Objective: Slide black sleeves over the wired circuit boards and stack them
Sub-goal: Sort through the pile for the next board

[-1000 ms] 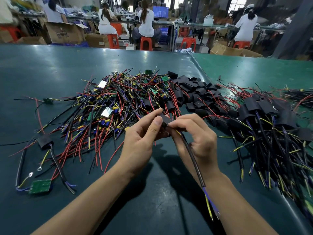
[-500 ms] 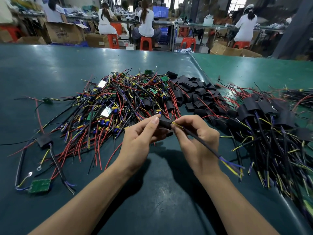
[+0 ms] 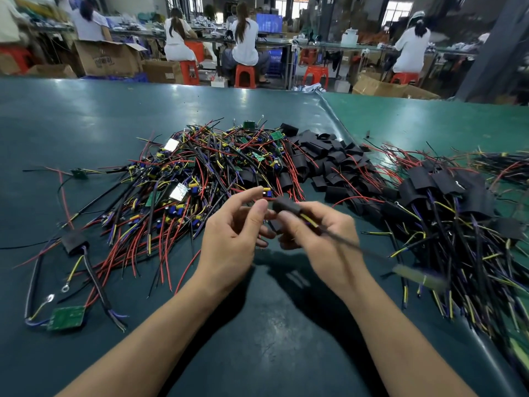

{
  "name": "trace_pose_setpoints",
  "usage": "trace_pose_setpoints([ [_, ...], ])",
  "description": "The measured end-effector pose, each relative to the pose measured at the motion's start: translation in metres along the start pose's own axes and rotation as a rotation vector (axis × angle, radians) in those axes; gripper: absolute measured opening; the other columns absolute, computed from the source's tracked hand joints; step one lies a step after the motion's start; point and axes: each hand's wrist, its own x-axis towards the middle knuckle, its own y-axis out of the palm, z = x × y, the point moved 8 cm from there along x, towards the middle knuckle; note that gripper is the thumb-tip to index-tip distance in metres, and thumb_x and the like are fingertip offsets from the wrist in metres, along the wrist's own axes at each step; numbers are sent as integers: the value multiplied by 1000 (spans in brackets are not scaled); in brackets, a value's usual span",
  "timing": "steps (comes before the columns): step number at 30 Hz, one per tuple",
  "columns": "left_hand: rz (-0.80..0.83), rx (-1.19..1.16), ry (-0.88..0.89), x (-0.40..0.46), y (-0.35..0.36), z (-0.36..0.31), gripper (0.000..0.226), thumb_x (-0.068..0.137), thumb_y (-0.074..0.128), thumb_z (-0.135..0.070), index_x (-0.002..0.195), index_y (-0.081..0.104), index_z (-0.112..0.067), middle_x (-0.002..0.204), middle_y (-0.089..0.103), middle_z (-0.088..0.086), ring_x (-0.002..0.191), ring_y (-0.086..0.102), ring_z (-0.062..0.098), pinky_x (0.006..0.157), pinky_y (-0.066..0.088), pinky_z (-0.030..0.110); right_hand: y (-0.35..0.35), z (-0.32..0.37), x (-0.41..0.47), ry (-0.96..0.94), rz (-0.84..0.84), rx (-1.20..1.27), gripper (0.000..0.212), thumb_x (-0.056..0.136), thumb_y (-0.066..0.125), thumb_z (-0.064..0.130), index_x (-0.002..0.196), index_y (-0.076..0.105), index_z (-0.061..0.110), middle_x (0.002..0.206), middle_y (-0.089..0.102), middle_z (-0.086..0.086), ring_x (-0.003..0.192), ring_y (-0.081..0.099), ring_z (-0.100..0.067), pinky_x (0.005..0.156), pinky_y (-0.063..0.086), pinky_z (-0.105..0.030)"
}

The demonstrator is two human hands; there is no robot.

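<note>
Head view, mid-frame: the sleeve (image 3: 286, 207) sits pinched in the right hand (image 3: 317, 239), wires trailing right (blurred). The left hand (image 3: 232, 239) hangs loosely open, holding nothing I can see. Best to steady the sleeve before laying it on the stack (image 3: 446, 193) at right.

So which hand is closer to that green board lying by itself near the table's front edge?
Left. The left hand is right of the green board; the right hand is farther right.

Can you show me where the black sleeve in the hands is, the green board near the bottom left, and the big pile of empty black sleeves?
black sleeve (image 3: 286, 206), head view, on its top face.
green board (image 3: 66, 317), head view, middle of its flat face.
pile of empty black sleeves (image 3: 329, 156), head view, a sleeve mid-pile.
</note>
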Motion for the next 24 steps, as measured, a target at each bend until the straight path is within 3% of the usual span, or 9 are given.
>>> trace_pose_setpoints([
  [2, -29, -7, -16, 2, -4, 1, 18, 95, 55, -20, 110, 64, -18, 86, 73, 9, 63, 66, 21, 55, 57, 29, -23, 8, 6, 4, -169, 192, 13, 88, 70, 10, 77, 72, 14, 65, 70, -6, 54, 67, -19, 56, 57, -28],
  [4, -47, 8, -23, 3, -6, 3, 16, 97, 54, -19, 107, 64, -13, 84, 73, 9, 61, 63, 19, 53, 55, 27, -68, 15, 8, -46, -454, 434, 23, 89, 70, 14, 66, 68, 14, 60, 69, -4, 49, 64, -17, 52, 56, -26],
  [7, -33, 44, -9, 3, -4, 2, 14, 99, 52, -17, 103, 65, -12, 80, 72, 7, 58, 62, 18, 53, 53, 26, -113, 4, 6, 57, -700, 696, 32, 91, 67, 37, 69, 64, 14, 56, 66, 1, 50, 64, -12, 50, 53, -21],
  [11, -31, 116, 16, 2, -5, 0, 17, 100, 52, -16, 102, 67, -10, 77, 71, 5, 59, 62, 19, 56, 54, 26, -105, -24, 6, 328, -622, 648, 33, 96, 62, 33, 71, 63, 11, 50, 61, 3, 44, 59, -9, 43, 47, -17],
  [15, -48, 364, 130, 1, -10, -8, 10, 96, 60, -16, 97, 70, -17, 74, 70, -7, 62, 61, 10, 58, 48, 18, -85, -24, 10, 304, -484, 564, 32, 98, 57, 26, 73, 66, 9, 51, 61, 0, 42, 57, -11, 40, 44, -17],
  [18, -59, 637, 294, 2, -13, -19, 11, 92, 62, -20, 94, 72, -17, 79, 65, -15, 73, 56, 10, 70, 45, 23, -68, -22, 12, 294, -372, 546, 33, 97, 57, 26, 71, 69, 9, 55, 62, -2, 43, 56, -14, 39, 42, -18],
  [21, -146, 917, 412, 6, -24, -25, 16, 88, 61, -25, 92, 73, -15, 90, 68, -4, 88, 56, 25, 83, 41, 34, -59, -25, 12, 308, -305, 507, 31, 96, 57, 25, 73, 71, 9, 59, 63, -3, 44, 57, -15, 39, 43, -19],
  [24, -263, 1193, 223, 19, -53, -10, 29, 88, 62, -33, 110, 69, -16, 115, 62, 8, 108, 49, 34, 90, 37, 43, -53, -27, 13, 315, -253, 478, 28, 97, 56, 24, 79, 71, 8, 63, 64, -5, 47, 57, -16, 41, 43, -20],
])
